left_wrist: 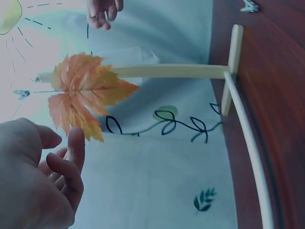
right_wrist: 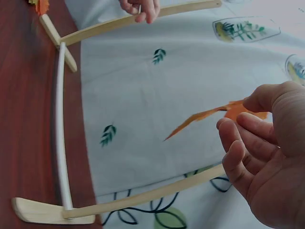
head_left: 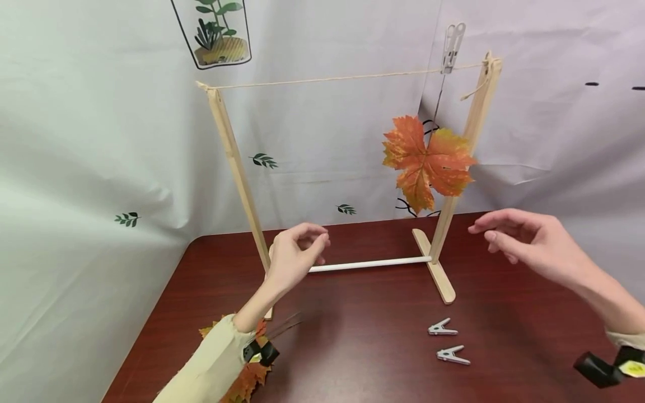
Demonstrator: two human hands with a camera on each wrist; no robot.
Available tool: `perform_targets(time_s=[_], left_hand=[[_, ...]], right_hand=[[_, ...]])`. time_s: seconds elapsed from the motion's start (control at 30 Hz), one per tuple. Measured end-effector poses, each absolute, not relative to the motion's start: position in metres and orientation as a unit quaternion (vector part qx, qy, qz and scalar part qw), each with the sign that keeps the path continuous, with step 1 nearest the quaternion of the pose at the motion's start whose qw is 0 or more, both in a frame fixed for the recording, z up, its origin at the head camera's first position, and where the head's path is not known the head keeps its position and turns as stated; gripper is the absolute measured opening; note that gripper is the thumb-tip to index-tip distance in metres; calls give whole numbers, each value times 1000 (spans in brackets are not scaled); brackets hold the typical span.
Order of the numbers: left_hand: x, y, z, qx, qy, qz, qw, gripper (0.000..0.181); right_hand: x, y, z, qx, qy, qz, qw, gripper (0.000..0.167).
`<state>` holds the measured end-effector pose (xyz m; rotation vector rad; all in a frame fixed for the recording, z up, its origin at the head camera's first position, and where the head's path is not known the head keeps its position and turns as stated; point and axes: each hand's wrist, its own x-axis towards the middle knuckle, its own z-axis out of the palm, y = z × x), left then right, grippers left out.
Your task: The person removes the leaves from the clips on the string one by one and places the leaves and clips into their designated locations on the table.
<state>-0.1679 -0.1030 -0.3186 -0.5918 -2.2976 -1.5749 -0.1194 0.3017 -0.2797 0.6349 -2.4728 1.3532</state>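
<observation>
In the head view, an orange-and-yellow lobed leaf (head_left: pixel 423 162) is hung by its thin dark stem from a pale grey plastic clothespin (head_left: pixel 452 47), clipped to beige twine (head_left: pixel 322 79) near the right post (head_left: pixel 481 101) of a pale wooden frame. A white rod (head_left: pixel 373 264) is set low across the frame, which is stood on a dark red-brown worktop (head_left: pixel 353 336). The left hand (head_left: pixel 297 252) is held near the left post (head_left: pixel 237 162); the right hand (head_left: pixel 534 240) is raised right of the leaf, apart from it. In both, the grip is relaxed, fingers loosely curved, nothing held. Two small grey clothespins (head_left: pixel 442 327) are seen on the worktop, and more orange leaves (head_left: pixel 247 383) are partly covered by the left sleeve (head_left: pixel 206 364).

Only in the left wrist view are a printed yellow sun (left_wrist: pixel 9 14) and a clear gap between left thumb and fingers shown. In the right wrist view, the hanging leaf is seen nearly edge-on, partly hidden by right fingers.
</observation>
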Motion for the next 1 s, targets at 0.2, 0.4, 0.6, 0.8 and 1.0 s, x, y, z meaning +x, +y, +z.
perform_targets(time_s=[0.2,0.4,0.6,0.8,1.0], left_hand=[[-180,-84,-300,-212,-757,-593,177,15],[-190,-65,-277,-240,-721,-618,201,19],[-197,-49,-258,-253,-705,-629,206,20],[-202,-38,-245,-263,-698,-640,185,21],[-206,-25,-231,-268,-694,-646,172,22]], right_hand=[[-126,301,-259,226,-844,465,143,26],[-133,300,-236,219,-842,466,160,31],[-141,300,-211,197,-833,488,169,32],[-147,300,-194,195,-824,504,167,32],[-152,301,-181,194,-818,515,165,31]])
